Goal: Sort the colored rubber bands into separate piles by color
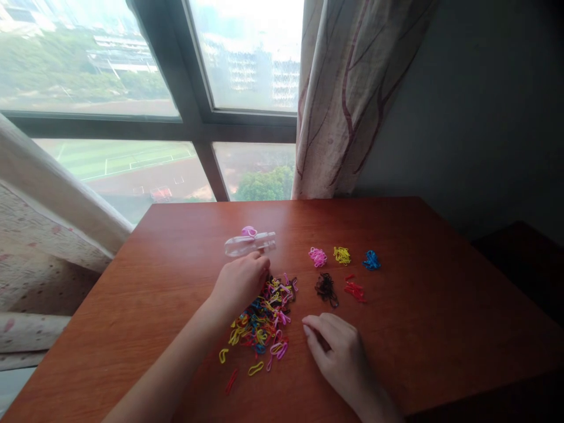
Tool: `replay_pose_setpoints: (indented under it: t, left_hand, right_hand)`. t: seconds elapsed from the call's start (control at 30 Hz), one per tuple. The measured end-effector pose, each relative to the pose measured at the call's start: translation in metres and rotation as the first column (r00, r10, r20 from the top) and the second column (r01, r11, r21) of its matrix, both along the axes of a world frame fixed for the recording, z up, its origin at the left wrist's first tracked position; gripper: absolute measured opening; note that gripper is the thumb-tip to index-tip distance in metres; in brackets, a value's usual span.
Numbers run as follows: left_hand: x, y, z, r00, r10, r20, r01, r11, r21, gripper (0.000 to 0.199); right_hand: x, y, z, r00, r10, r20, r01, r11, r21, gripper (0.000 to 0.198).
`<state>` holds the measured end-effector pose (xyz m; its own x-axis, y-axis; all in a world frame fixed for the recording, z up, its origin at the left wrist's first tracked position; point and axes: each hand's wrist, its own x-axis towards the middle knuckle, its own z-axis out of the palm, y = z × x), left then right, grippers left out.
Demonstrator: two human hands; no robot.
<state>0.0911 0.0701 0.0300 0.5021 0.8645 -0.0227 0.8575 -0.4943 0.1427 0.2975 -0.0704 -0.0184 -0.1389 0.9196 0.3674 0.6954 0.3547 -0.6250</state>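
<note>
A loose heap of small coloured rubber bands point(262, 323) lies in the middle of the table. At its upper left edge is my left hand point(242, 279), fingers curled downward and closed, their tips mostly hidden. A clear plastic container point(251, 244) with a pink-purple part lies just beyond it. My right hand point(337, 346) rests right of the heap, thumb and forefinger drawn together; I cannot make out anything between them. Sorted bands form separate small piles: pink point(318, 257), yellow point(342, 255), blue point(372, 260), black point(326, 289) and red point(355, 291).
The brown wooden table point(418, 329) meets a window point(198, 126) at its far side. A patterned curtain point(348, 100) hangs right of the glass and another curtain point(48, 235) on the left. A few stray bands, such as a red one point(231, 380), lie nearer me.
</note>
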Motion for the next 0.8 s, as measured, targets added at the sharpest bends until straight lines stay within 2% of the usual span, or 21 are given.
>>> replay_pose_setpoints:
  t: [0.23, 0.43, 0.6, 0.8]
  left_hand:
    - [0.007, 0.0, 0.002, 1.0, -0.004, 0.015, 0.004, 0.999, 0.041, 0.018]
    - [0.02, 0.0, 0.011, 0.971, -0.04, 0.235, 0.02, 0.996, 0.087, 0.014]
    - [0.011, 0.012, 0.016, 0.99, -0.05, 0.131, 0.053, 0.999, -0.015, 0.01]
    - [0.004, 0.012, 0.004, 0.998, -0.045, 0.038, 0.046, 0.999, -0.025, 0.013]
  right_hand:
    - [-0.001, 0.001, 0.001, 0.997, -0.037, -0.075, 0.036, 0.999, -0.022, 0.015]
    - [0.001, 0.003, -0.001, 0.991, -0.055, -0.12, 0.052, 0.998, -0.032, 0.015]
    - [0.0, 0.003, 0.0, 0.99, -0.057, -0.128, 0.054, 0.998, -0.032, 0.014]
    - [0.0, 0.004, -0.001, 0.986, -0.063, -0.156, 0.056, 0.997, -0.054, 0.014]
